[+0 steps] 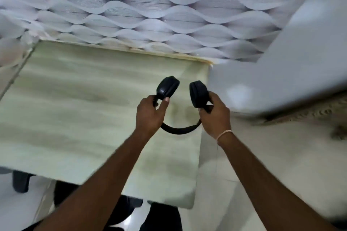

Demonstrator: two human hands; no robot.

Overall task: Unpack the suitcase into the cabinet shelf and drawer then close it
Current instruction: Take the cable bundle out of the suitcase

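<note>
You held the black headphones [180, 99] over the desk [75, 99], left grip [150, 116] and right grip [216, 116] each clamped just below an earcup.

Around the pale tabletop [75, 108], much is unclear: the white slab [281, 52] to its right is motion-blurred and cropped, and dark shapes [20, 182] below its near edge stay unidentifiable.

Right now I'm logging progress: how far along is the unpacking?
Done: nothing here shows it; neither suitcase nor drawer is in view. In hand: black headphones, left hand and right hand each at an earcup, above the pale cabinet top. Left: stowing them, any remaining items, and closing up.
</note>
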